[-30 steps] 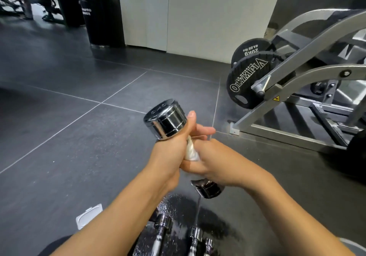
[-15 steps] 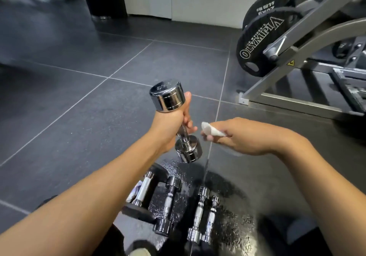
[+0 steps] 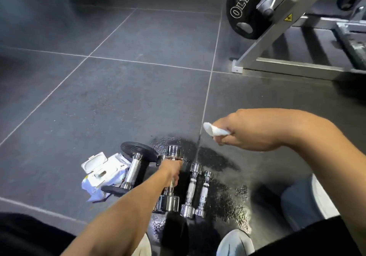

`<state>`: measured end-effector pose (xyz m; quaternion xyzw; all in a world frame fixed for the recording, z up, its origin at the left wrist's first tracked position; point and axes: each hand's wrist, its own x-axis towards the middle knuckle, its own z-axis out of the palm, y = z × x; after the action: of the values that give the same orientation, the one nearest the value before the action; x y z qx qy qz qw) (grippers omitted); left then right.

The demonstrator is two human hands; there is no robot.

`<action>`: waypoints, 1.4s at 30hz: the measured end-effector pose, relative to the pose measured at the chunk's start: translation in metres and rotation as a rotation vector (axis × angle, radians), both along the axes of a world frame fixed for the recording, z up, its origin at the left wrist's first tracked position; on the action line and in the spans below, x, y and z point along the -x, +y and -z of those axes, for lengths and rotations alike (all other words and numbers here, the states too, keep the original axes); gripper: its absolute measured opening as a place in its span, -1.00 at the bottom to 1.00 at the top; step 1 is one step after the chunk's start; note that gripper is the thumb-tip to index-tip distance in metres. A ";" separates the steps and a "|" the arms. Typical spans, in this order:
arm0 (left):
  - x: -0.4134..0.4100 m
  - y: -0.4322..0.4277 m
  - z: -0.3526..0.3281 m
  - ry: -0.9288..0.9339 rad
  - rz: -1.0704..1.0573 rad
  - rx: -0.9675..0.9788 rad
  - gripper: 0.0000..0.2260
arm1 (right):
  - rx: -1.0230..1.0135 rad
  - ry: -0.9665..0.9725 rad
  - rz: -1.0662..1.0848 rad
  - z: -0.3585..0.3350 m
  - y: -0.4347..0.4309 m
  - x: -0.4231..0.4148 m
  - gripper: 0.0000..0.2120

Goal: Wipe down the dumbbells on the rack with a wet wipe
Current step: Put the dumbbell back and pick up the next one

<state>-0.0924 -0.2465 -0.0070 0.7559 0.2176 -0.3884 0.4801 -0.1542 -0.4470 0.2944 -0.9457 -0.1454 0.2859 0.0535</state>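
Note:
My left hand (image 3: 172, 169) grips the handle of a chrome dumbbell (image 3: 170, 202) that lies low on the dark floor, among the other dumbbells. My right hand (image 3: 240, 132) hovers above and to the right, pinching a folded white wet wipe (image 3: 213, 129). Two slimmer chrome dumbbells (image 3: 192, 188) (image 3: 204, 192) lie side by side just right of the held one. A dumbbell with black end plates (image 3: 134, 166) lies to its left. No rack is in view.
An open pack of wet wipes (image 3: 103, 173) lies on the floor left of the dumbbells. The floor around them is wet and shiny. A grey machine frame (image 3: 277, 65) with a black Olympia weight plate (image 3: 245, 12) stands at the upper right. My shoes (image 3: 234, 243) are at the bottom.
My left hand has lowered the chrome dumbbell from chest height down to the floor. My right hand came off it with the wipe and moved right. The view tilted downward.

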 end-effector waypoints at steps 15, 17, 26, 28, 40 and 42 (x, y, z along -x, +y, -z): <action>0.001 -0.016 0.082 -0.106 0.252 -0.363 -0.73 | 0.077 0.066 -0.005 0.022 -0.019 -0.006 -0.67; 0.003 -0.015 0.081 -0.110 0.326 -0.408 -0.72 | 0.075 0.064 -0.009 0.022 -0.017 -0.007 -0.67; 0.023 -0.010 0.069 -0.307 0.586 -0.740 -0.61 | 0.036 0.037 0.000 0.016 -0.017 -0.011 -0.67; 0.037 -0.015 0.063 -0.507 0.738 -0.807 -0.72 | 0.034 0.057 0.006 0.015 -0.016 -0.011 -0.68; 0.057 -0.045 0.077 0.155 -0.095 0.068 -0.62 | 0.005 0.010 0.082 0.006 -0.022 -0.013 -0.65; 0.056 -0.042 0.072 0.179 -0.121 0.098 -0.69 | -0.004 0.002 0.129 0.003 -0.024 -0.013 -0.65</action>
<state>-0.1480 -0.2887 -0.0790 0.6794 0.2855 -0.4347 0.5177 -0.1410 -0.4714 0.2913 -0.9526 -0.0846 0.2827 0.0740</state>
